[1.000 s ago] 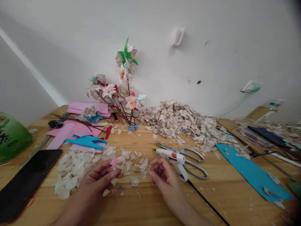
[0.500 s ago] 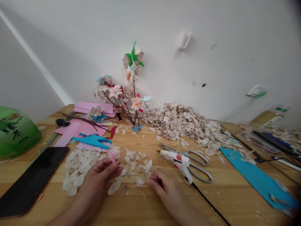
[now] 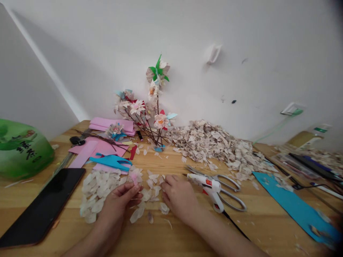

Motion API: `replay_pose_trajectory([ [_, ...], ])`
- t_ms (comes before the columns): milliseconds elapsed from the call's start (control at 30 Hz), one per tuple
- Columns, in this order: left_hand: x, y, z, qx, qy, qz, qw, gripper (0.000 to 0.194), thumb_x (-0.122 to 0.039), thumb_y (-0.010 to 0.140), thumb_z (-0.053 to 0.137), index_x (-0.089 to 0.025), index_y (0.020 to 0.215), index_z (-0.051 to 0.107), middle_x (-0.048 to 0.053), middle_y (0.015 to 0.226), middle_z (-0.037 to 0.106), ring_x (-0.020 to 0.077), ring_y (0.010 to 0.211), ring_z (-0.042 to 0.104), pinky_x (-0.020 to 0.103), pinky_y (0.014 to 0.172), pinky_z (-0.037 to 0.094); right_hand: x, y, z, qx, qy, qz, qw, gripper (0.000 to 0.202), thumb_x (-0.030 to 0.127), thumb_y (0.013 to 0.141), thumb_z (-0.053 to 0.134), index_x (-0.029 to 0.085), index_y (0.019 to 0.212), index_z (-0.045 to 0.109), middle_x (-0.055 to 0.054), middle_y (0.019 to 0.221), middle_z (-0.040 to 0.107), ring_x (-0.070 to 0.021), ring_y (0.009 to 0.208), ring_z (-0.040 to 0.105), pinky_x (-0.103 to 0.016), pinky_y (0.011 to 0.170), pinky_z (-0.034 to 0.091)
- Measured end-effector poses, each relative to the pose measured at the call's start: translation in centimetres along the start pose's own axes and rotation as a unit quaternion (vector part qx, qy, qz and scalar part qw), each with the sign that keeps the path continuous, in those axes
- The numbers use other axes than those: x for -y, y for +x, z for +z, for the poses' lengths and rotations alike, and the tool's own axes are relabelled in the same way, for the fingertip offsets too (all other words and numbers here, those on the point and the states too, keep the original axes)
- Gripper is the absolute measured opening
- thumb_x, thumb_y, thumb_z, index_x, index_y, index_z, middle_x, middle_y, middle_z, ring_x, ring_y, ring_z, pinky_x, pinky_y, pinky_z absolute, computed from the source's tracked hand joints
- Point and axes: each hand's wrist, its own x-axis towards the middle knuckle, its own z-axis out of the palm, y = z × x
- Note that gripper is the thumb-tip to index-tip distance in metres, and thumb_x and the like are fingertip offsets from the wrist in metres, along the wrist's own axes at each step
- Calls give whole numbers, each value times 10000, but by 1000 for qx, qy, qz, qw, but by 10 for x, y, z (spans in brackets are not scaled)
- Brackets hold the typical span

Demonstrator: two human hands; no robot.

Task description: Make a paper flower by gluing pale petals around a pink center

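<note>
Two hands in play, lower centre. Grip of the left hand (image 3: 120, 198): thumb and fingers pinching the pink fringed piece (image 3: 135, 176) at its base, likely so the fringe is free. Right hand (image 3: 180, 198) is palm-down at the loose petals (image 3: 152, 178), mid-frame; fingertips hidden, can't tell if it's pinching one. Glue gun (image 3: 205, 182) lies right of it, nozzle pointing left, presumably for easy reach.
</note>
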Motion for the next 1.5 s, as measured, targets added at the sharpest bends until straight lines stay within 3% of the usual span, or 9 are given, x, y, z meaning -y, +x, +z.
replay_pose_trajectory([
  [267, -1, 1, 3, 13, -11, 10, 1000, 357, -327, 382, 857, -160, 557, 594, -34, 511, 660, 72, 418, 549, 158, 413, 470, -2, 10, 13, 22, 39, 0, 999, 145, 27, 765, 553, 108, 740, 672, -127, 812, 652, -245, 837, 568, -301, 635, 419],
  [467, 4, -2, -2, 34, 13, 11, 999, 325, -365, 435, 835, -168, 554, 605, -42, 469, 635, 80, 454, 554, 153, 453, 468, -8, -2, 5, -31, 236, 82, 968, 174, 66, 762, 556, 151, 761, 709, -84, 797, 665, -219, 823, 583, -315, 728, 419],
  [567, 5, -3, -1, 36, 23, 19, 999, 306, -375, 476, 818, -177, 565, 602, -45, 495, 645, 89, 490, 569, 161, 482, 471, -11, -9, 9, -58, 385, 137, 911, 127, 155, 746, 598, 183, 759, 721, -47, 779, 676, -182, 749, 606, -278, 679, 444],
  [733, 10, -6, 4, 65, 69, 55, 994, 288, -382, 521, 797, -185, 582, 596, -25, 567, 667, 131, 598, 601, 210, 559, 490, -3, -23, 26, -87, 594, 229, 766, 177, 370, 650, 690, 205, 702, 727, -24, 705, 678, -172, 646, 586, -270, 592, 435],
  [900, 29, -12, 4, 126, 46, 44, 990, 223, -323, 569, 787, -192, 628, 616, 7, 747, 697, 161, 689, 612, 244, 575, 476, 14, -32, 29, -85, 723, 284, 624, 204, 388, 535, 769, 223, 648, 726, 37, 551, 575, -57, 411, 351, -194, 408, 241],
  [1100, 45, -18, 9, 149, -12, 19, 989, 197, -256, 579, 791, -200, 703, 648, -7, 717, 685, 151, 690, 620, 263, 668, 469, 24, -34, 29, -70, 782, 293, 545, 230, 381, 488, 802, 198, 598, 714, 67, 455, 484, -26, 363, 256, -187, 381, 168],
  [1267, 44, -21, 11, 118, -36, 5, 992, 194, -234, 592, 783, -200, 686, 617, -17, 654, 671, 134, 600, 609, 252, 603, 457, 31, -34, 31, -36, 776, 302, 553, 268, 398, 509, 795, 177, 640, 719, 63, 462, 492, -24, 347, 269, -183, 357, 173],
  [1367, 40, -19, 8, 118, -19, 17, 993, 214, -246, 574, 793, -200, 678, 612, -28, 616, 664, 123, 560, 596, 233, 561, 440, 31, -34, 31, -35, 737, 255, 625, 187, 375, 577, 748, 197, 626, 717, 49, 487, 519, -57, 376, 360, -193, 381, 265],
  [1500, 26, -10, 2, 84, 53, 62, 993, 226, -255, 564, 798, -188, 640, 596, -43, 577, 647, 101, 571, 572, 190, 557, 417, 21, -37, 22, -95, 600, 168, 776, 60, 216, 643, 686, 214, 684, 730, 2, 621, 600, -144, 607, 547, -245, 567, 411],
])
